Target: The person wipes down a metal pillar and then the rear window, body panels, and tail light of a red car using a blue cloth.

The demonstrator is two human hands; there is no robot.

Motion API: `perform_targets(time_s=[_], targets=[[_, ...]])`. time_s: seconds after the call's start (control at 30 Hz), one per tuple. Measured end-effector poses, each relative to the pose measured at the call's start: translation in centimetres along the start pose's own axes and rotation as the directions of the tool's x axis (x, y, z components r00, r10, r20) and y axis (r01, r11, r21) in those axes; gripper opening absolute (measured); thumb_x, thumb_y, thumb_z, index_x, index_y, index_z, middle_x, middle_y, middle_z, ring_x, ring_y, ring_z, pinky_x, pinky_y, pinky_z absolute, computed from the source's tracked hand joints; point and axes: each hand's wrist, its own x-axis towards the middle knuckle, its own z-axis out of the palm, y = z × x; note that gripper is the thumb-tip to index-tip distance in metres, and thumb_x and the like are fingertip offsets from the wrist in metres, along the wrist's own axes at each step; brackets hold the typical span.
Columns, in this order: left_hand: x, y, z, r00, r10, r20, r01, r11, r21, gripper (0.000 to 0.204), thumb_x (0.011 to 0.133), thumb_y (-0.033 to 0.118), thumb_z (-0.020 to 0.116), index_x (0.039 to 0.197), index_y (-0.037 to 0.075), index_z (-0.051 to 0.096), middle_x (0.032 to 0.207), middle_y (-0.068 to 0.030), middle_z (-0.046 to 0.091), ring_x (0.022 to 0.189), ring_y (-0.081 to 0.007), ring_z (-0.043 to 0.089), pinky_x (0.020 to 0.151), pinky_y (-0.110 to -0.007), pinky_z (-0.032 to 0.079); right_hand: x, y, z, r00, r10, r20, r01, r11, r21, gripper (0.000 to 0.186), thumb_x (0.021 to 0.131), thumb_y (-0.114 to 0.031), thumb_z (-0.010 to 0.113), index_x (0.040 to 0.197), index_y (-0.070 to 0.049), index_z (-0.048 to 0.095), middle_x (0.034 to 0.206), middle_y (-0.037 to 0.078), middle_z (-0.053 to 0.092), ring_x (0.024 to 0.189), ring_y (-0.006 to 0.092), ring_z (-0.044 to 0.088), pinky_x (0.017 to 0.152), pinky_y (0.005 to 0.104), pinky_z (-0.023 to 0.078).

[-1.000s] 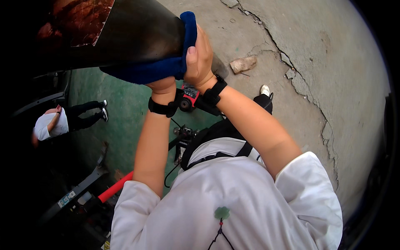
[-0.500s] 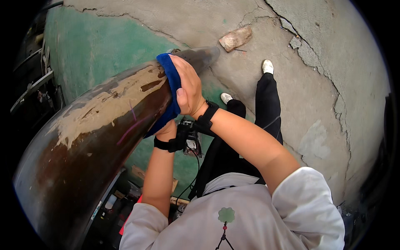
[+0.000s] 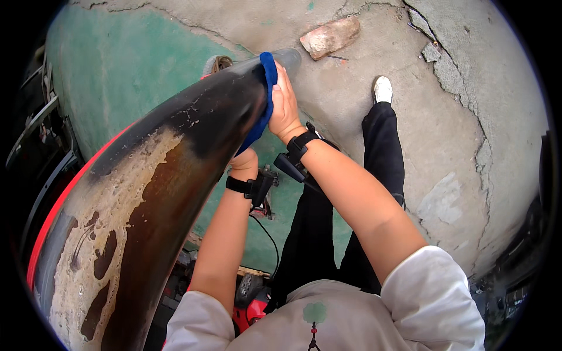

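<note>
A long, dark, curved panel [image 3: 205, 111] with a glossy surface tapers away from the lower left toward the far middle. Patchy beige residue [image 3: 111, 216], wet-looking and full of small bubbles, covers part of its near half. Around the narrow end wraps a blue cloth [image 3: 269, 73]. My right hand [image 3: 283, 111] presses the cloth to the panel's right side, fingers bent over it. Lower down, my left hand [image 3: 244, 165] is closed at the cloth's bottom end, its fingertips hidden behind the panel. Both wrists wear black straps.
A broken brick [image 3: 331, 38] lies on the cracked concrete beyond the panel's tip. A coiled brownish item [image 3: 221, 63] sits behind the panel. Below my left arm are a black cable [image 3: 272, 240] and a red object with a wheel [image 3: 249, 295]. Metal frames [image 3: 44, 128] stand at far left.
Both hands and the cloth have shifted up toward the panel's narrow end. The beige residue now appears lower left, with dark surface between it and the cloth. A red edge shows along the panel's left.
</note>
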Motion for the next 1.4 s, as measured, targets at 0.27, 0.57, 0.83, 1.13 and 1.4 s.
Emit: perform_targets(time_s=[0.27,0.57,0.83,1.13,1.4], targets=[[0.2,2.0,2.4,0.995,0.059,-0.081,-0.053,0.995,0.081,0.050,0.099,0.038,0.040,0.133,0.001,0.043,0.138,-0.0126,0.043,0.123,-0.0270,0.045,0.110,-0.040,0.032,0.7,3.7,-1.2,0.933,0.313,0.177,-0.310,0.950,-0.044,0.053,0.096,-0.021,0.025,0.142,0.005,0.030,0.149,0.020,0.030,0.141,0.0287,0.024,0.116,0.0359,0.013],[-8.1,19.0,-2.3,0.978,0.196,0.075,-0.171,0.951,-0.259,0.063,0.100,0.044,0.031,0.147,0.004,0.023,0.153,-0.0115,0.024,0.138,-0.0251,0.027,0.116,-0.041,0.018,-4.0,-17.0,0.9,0.955,-0.173,0.239,0.138,0.978,0.154,0.063,0.099,-0.036,0.028,0.146,0.006,0.021,0.154,0.026,0.012,0.143,0.0413,0.009,0.115,0.0490,0.004],[-10.3,30.4,-5.9,0.889,0.458,-0.009,-0.456,0.884,-0.104,0.063,0.098,0.044,0.035,0.146,0.004,0.024,0.150,-0.0133,0.026,0.136,-0.0272,0.029,0.114,-0.041,0.020,-1.0,-34.4,0.0,0.667,-0.452,0.592,0.349,0.892,0.287,0.066,0.096,-0.041,0.033,0.145,0.002,0.028,0.152,0.029,0.015,0.141,0.0461,0.013,0.112,0.0548,0.009],[-10.8,42.3,-10.6,0.702,0.699,-0.140,-0.709,0.704,-0.036,0.065,0.095,0.043,0.040,0.144,0.003,0.025,0.146,-0.0153,0.028,0.133,-0.0297,0.031,0.111,-0.042,0.022,0.2,-44.2,3.4,0.650,-0.686,0.326,0.645,0.725,0.240,0.070,0.095,-0.041,0.041,0.145,0.004,0.024,0.149,0.031,0.017,0.139,0.0457,0.019,0.112,0.0551,0.014],[-10.9,55.4,-17.3,0.342,0.919,-0.194,-0.920,0.370,0.133,0.066,0.093,0.042,0.044,0.143,0.002,0.026,0.143,-0.0171,0.030,0.131,-0.0318,0.032,0.110,-0.043,0.024,2.5,-58.0,5.0,0.374,-0.902,0.215,0.905,0.405,0.128,0.064,0.095,-0.037,0.040,0.144,0.002,0.029,0.148,0.030,0.021,0.137,0.0451,0.023,0.112,0.0532,0.017]])
